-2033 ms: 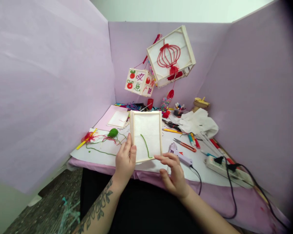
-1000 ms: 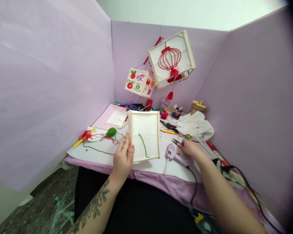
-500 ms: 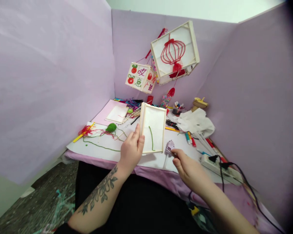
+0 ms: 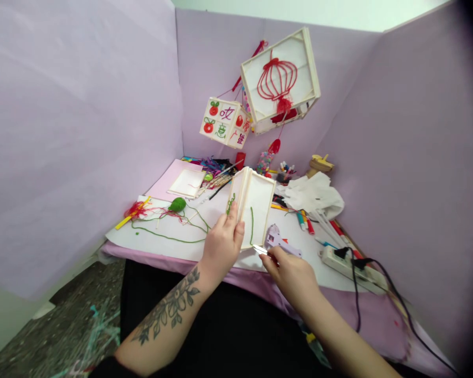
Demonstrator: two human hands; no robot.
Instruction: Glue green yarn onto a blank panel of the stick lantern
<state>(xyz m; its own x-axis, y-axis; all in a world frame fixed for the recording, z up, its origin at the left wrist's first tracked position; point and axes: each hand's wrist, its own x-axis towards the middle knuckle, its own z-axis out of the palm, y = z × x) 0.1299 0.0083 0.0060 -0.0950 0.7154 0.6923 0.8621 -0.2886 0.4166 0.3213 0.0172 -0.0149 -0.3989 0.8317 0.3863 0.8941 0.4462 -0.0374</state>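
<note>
Landmark: glue gun [image 4: 280, 241], pale lilac, lying on the white sheet [image 4: 173, 239] near the front edge of the table; its black cord runs off toward the near right.
Left hand [image 4: 223, 247]: clenched round the near left edge of the framed panel [image 4: 258, 207], thumb on the face turned to the camera, fingers behind. Forearm tattooed.
Framed panel: pale wooden frame with white mesh, held upright and turned partly edge-on, just left of the glue gun and clear of the table. A green yarn strand [image 4: 251, 224] runs down its face; a second green bit shows at its left edge above the thumb.
Right hand [image 4: 294, 273]: just in front of the glue gun, fingers closed on small snips [image 4: 260, 250], whose metal tips point left at the lower corner of the panel. Whether the tips touch the yarn, cannot tell.
Left of glue gun: green yarn ball [image 4: 177, 205] with loose green thread trailing over the sheet, and a red yarn tangle [image 4: 136, 210] farther left.
Right of glue gun: white power strip [image 4: 349, 265] with black plugs; markers [image 4: 304, 220] behind it.
Behind glue gun: crumpled white cloth [image 4: 313, 194], a second flat panel [image 4: 187, 184] on pink paper, and craft clutter at the back wall.
Above: two box lanterns hang, the large lantern [image 4: 279, 79] with a red lantern drawn in yarn, the small lantern [image 4: 223, 123] with red fruit and characters.
Surround: lilac partition walls [image 4: 82, 115] on three sides.
</note>
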